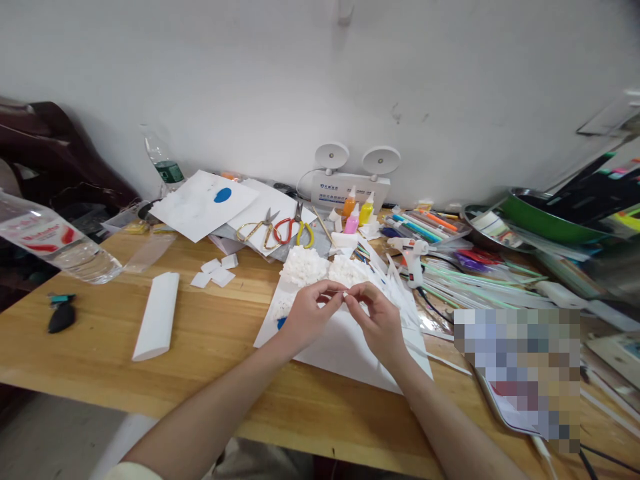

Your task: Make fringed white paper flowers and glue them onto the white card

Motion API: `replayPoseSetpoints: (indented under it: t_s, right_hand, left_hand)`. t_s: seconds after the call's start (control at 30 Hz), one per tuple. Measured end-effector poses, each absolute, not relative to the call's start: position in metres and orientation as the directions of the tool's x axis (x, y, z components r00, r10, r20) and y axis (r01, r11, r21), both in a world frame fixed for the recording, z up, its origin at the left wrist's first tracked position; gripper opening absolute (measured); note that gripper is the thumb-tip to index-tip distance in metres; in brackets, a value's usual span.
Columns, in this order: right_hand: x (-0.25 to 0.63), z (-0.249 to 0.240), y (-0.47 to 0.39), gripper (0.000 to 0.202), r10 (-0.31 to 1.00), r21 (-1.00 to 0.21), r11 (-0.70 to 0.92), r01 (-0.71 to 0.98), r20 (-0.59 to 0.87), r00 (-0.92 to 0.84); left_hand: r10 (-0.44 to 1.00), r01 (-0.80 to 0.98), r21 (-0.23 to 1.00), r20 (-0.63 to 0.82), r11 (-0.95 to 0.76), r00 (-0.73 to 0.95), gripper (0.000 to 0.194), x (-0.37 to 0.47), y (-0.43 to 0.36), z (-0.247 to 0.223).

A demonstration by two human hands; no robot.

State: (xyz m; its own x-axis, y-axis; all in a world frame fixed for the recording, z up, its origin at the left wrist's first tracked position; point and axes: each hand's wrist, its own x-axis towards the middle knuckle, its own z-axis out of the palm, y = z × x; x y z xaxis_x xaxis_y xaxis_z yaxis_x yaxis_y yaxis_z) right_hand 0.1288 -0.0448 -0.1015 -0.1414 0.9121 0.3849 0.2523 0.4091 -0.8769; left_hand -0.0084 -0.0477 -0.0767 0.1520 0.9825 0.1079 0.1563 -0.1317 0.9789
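Observation:
Over a white sheet of paper (345, 353), my left hand (313, 313) and my right hand (375, 317) meet with their fingertips pinched together. Between them is a small white piece of paper (345, 294), mostly covered by the fingers. Just beyond the hands lie two heaps of white crumpled paper bits (304, 265), which rest on the sheet. Part of a blue patch (281, 323) shows beside my left hand. To the left, several small white paper squares (213, 272) and a long folded white paper strip (157, 317) lie on the wooden table.
Scissors (259, 230) and red-and-yellow pliers (299, 227) lie behind the heaps, near small paint bottles (351, 219). A white glue gun (414, 262) stands right of them. Water bottles (55, 237) are at left. A partly blurred-out device (500, 400) lies at right.

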Motion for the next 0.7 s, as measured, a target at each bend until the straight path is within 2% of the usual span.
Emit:
replayPoseSetpoints:
  t_s: [0.37, 0.7]
  right_hand:
    - [0.1288, -0.1029, -0.0449, 0.009, 0.908, -0.858, 0.416, 0.301, 0.411, -0.082]
    - [0.1244, -0.1033, -0.0496, 0.008, 0.908, -0.858, 0.388, 0.336, 0.419, 0.022]
  left_hand:
    - [0.978, 0.227, 0.956, 0.157, -0.185, 0.135, 0.017, -0.0106, -0.0480, -0.0779]
    - [0.976, 0.216, 0.955, 0.182, -0.205, 0.120, 0.017, -0.0085, -0.0488, -0.0788]
